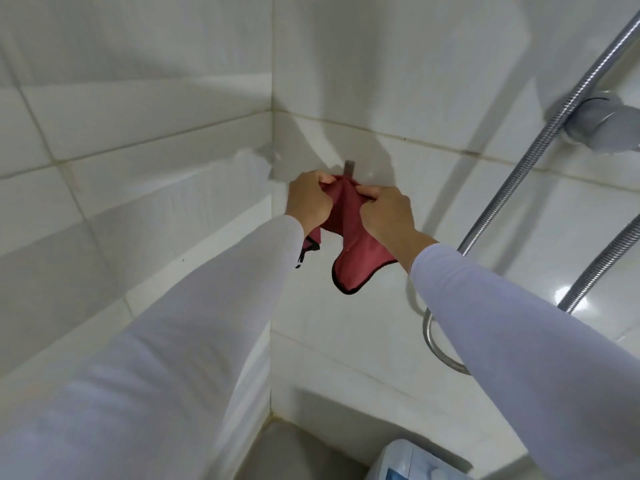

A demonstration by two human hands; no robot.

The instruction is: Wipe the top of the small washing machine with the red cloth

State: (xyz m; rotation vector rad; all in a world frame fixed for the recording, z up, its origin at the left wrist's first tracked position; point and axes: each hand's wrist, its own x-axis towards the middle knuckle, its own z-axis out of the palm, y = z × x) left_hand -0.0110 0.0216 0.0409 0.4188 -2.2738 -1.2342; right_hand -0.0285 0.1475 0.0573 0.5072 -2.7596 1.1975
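A red cloth [349, 244] with a dark hem hangs against the white tiled wall, right at a small metal hook [349, 168]. Both hands grip its top edge. My left hand [310, 200] pinches the upper left part, and my right hand [388, 211] pinches the upper right part. The cloth's lower corners dangle below my wrists. At the bottom edge of the view shows a corner of the small washing machine [412, 460], white with light blue parts. It sits far below my hands.
White tiled walls meet in a corner [272, 133] just left of the hook. A metal shower hose [540, 143] runs diagonally on the right from a wall fitting [602, 129], and loops down behind my right forearm. A second hose section [602, 268] lies further right.
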